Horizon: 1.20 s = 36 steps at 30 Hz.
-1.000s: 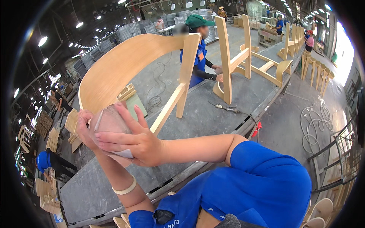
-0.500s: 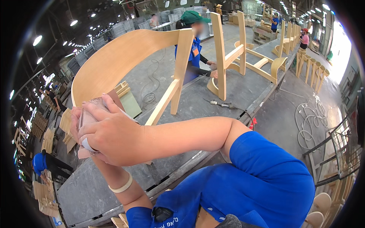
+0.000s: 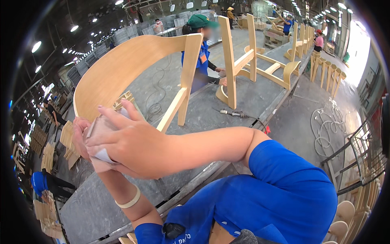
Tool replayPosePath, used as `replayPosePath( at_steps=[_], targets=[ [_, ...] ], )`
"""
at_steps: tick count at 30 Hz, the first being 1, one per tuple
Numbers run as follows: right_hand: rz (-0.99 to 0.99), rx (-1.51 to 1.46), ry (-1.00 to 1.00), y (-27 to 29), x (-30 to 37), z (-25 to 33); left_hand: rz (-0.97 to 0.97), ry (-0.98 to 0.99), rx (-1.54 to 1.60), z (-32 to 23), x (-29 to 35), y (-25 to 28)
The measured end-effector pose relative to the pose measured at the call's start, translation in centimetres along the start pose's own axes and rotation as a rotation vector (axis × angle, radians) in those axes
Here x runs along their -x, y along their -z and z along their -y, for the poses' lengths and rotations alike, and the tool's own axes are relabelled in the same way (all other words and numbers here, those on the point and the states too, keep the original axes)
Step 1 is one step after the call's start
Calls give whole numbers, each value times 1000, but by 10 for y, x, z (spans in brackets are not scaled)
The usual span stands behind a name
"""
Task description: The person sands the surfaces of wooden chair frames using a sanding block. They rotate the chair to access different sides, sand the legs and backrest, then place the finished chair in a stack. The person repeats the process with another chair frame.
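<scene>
A pale wooden chair frame (image 3: 122,59) with a broad curved backrest stands at the left of the grey table (image 3: 109,203). My left hand (image 3: 80,137) is closed around the frame's near end, below the backrest; the part in its grasp is mostly hidden. Pressed over that same end, my right hand (image 3: 136,146) holds a folded greyish-pink sheet of sandpaper (image 3: 98,131) under its fingers. Two of its fingers lift away from the sheet. The right forearm crosses in front of the frame's lower rail (image 3: 172,110).
A second chair frame (image 3: 231,61) stands farther along the table, where a co-worker in a green cap (image 3: 199,22) works. An air tool with a hose (image 3: 233,114) lies between. More frames line the far end. Stacked wooden parts (image 3: 67,142) stand at left.
My right hand has shifted slightly to the right and turned, with its fingers lifting more. The left hand stays at the frame's end. The whole view has moved slightly.
</scene>
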State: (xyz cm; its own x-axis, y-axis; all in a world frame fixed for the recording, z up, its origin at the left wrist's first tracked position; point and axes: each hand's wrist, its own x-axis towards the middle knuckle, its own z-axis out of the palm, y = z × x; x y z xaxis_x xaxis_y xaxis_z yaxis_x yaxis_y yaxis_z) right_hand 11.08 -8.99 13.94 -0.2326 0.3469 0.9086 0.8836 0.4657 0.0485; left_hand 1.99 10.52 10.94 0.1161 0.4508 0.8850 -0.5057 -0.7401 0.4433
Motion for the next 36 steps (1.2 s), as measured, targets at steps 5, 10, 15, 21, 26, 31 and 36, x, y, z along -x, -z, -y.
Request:
replayPosePath(
  at_steps=[5, 10, 15, 21, 26, 31, 36],
  targets=[
    [78, -4, -43, -2, -1, -4, -144, -53, -119, -10, -1, -13],
    [50, -60, -48, 8, 1, 0, 82, -382, -623, -4, -4, -2],
    [127, -155, -57, 8, -9, -4, 13, -107, -75, 6, -10, 20],
    [92, -147, -12, 3, -3, -4, 195, 21, -34, 4, -18, 21],
    [-10, -126, 0, -14, 3, -5, -112, 213, 267, 1, -14, 15],
    [-218, -190, 51, -27, -1, -3, 30, 3, -75, -5, -19, 15],
    [-144, -101, 46, -37, 18, -12, -58, 71, -21, -16, -17, 3]
  ],
)
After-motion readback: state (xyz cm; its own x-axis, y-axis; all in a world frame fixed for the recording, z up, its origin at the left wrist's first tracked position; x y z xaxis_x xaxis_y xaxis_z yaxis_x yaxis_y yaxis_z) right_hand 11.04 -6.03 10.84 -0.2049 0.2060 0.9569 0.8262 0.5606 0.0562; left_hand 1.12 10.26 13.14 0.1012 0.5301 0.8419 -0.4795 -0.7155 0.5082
